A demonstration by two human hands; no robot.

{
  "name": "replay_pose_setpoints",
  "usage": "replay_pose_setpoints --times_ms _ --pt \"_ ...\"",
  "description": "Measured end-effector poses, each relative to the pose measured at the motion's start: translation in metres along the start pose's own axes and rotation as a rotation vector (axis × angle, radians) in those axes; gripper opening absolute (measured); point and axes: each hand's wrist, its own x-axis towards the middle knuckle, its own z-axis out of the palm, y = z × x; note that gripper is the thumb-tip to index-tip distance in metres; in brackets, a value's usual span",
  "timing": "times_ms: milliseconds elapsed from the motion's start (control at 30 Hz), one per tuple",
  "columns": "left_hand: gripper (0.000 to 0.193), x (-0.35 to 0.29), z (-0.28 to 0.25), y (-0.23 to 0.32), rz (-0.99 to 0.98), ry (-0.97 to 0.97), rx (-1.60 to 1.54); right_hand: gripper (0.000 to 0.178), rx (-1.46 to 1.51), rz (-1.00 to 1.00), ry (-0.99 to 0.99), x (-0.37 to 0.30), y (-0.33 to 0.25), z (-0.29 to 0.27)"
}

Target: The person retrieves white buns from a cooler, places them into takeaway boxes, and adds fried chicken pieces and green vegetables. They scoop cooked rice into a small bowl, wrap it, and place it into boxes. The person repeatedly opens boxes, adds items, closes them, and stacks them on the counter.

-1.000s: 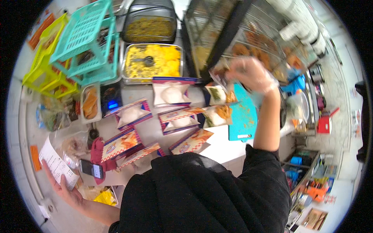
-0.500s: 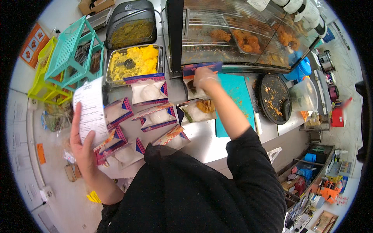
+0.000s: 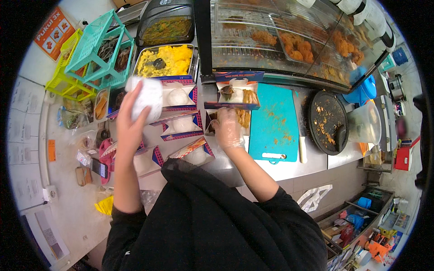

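Just beyond the black-clothed torso, I have an open purple-and-white card box (image 3: 192, 147) holding a white rice mound on the grey metal desk (image 3: 226, 171). Slightly farther, my right hand (image 3: 228, 128), in a clear plastic glove, is over an open card lunch box (image 3: 247, 131) of golden fried pieces; its fingers bend down, but I cannot tell whether that grip pinches anything. On the other side, my bare left hand (image 3: 129, 113) is raised, its grip pinching a blurred white paper slip (image 3: 148, 99) between thumb and fingers. Right of the lunch box lies a teal rectangular cutting board (image 3: 273, 117) strewn with crumbs, and past it a round black pan (image 3: 327, 122). Directly behind the lunch box stands a navy-edged card box (image 3: 246, 106) with rice and fried pieces. Farther off, I see a rectangular steel tray (image 3: 195, 58) of yellow food and a black-framed glass display cabinet (image 3: 203, 40) containing orange-brown fried food.
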Motion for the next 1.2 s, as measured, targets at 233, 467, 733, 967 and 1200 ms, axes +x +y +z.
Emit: replay_pose_setpoints --times_ms 233,467,733,967,1200 --pt "0.027 0.104 0.154 -0.042 -0.048 -0.591 0.659 0.014 0.266 -0.370 0.013 -0.014 0.021 -0.017" --pt "0.075 0.134 0.263 -0.084 -0.359 -0.964 0.545 0.037 0.054 0.223 -0.077 -0.008 0.093 -0.053" --pt "0.068 0.118 0.307 -0.133 -0.269 -0.786 0.561 0.028 -0.025 0.338 -0.161 -0.012 0.105 -0.033" --pt "0.031 0.107 0.308 -0.138 -0.810 -0.598 -0.200 0.021 0.270 0.547 0.318 -0.080 0.098 -0.036" --pt "0.033 0.123 0.301 -0.097 -0.947 -0.886 -0.855 0.041 0.899 0.762 0.594 -0.163 0.122 -0.014"
